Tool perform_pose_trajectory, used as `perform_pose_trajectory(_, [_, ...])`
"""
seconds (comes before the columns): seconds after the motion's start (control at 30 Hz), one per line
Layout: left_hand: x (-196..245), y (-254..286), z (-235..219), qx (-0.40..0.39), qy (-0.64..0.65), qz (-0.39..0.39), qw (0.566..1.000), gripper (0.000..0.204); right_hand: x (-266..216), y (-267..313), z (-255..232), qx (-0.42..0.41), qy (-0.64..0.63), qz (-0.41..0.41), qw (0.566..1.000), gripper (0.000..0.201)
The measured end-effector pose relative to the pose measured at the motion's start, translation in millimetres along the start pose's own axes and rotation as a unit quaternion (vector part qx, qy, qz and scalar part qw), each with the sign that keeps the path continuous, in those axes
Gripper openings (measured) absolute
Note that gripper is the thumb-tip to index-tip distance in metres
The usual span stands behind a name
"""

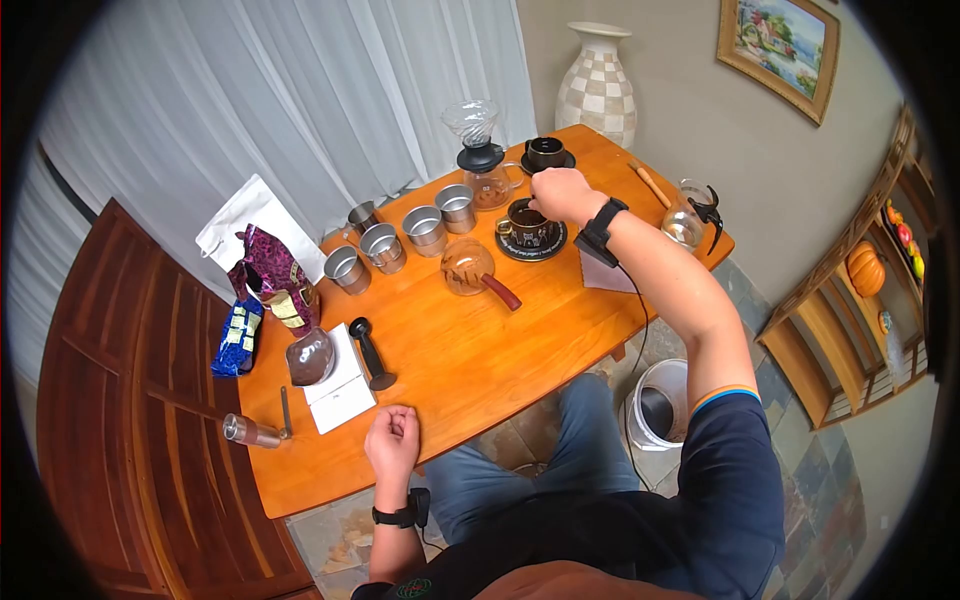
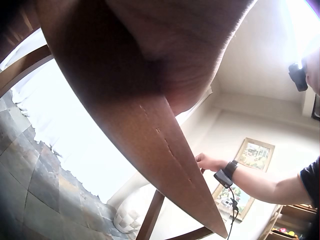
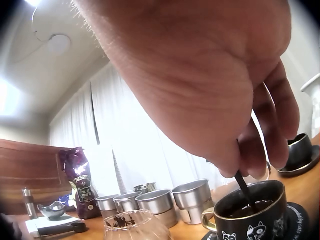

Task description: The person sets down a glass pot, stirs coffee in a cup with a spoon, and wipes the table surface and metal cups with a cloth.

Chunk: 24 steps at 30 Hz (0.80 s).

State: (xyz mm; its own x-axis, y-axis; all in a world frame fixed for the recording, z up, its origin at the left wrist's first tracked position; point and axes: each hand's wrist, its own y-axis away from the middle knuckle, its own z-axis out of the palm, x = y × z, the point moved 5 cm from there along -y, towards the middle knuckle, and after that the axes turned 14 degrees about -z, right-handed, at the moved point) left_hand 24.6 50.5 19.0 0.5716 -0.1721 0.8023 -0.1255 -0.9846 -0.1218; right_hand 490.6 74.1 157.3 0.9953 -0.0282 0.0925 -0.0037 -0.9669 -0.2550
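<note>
Step in hand, as judged: stirring. The right hand's fingers (image 3: 252,157) are clamped on a slender dark utensil (image 3: 244,186) whose lower end stands in a black cup with a gold rim and white cat drawings (image 3: 252,224). The cup sits directly below these fingers, on a round black saucer with white lettering (image 1: 542,252). The left hand (image 1: 393,440) rests at the near edge of the brown wooden counter (image 1: 430,350), well apart from the right fingers; its fingers are loosely curled, nothing visible in them.

The next move probably calls for small circles clear of the rim, or a straight lift. Clearance beyond the fingers is limited by a second black cup (image 1: 546,150); to their left, by a clear glass server (image 1: 492,190). Open room lies bodyward. Hold the thin black cable (image 1: 647,318) away from the saucer.
</note>
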Motion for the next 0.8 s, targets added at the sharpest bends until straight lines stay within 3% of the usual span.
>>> perform_pose_trajectory(0.13, [4,1,-1,0.003,-0.006,0.009,1.000,0.012,-7,0,-6,0.000,0.006,-0.015,1.000,0.023])
perform_pose_trajectory(0.2, [3,1,-1,0.002,0.000,0.008,1.000,0.012,-11,2,-10,-0.055,-0.007,0.006,0.998,0.026])
perform_pose_trajectory(0.4, [-1,0,0,-0.004,0.007,-0.005,1.000,0.013,4,4,-3,0.006,-0.026,0.013,1.000,0.021])
perform_pose_trajectory(0.8, [-4,-1,2,0.003,0.002,0.003,1.000,0.013,15,5,5,0.002,-0.084,0.051,0.995,0.020])
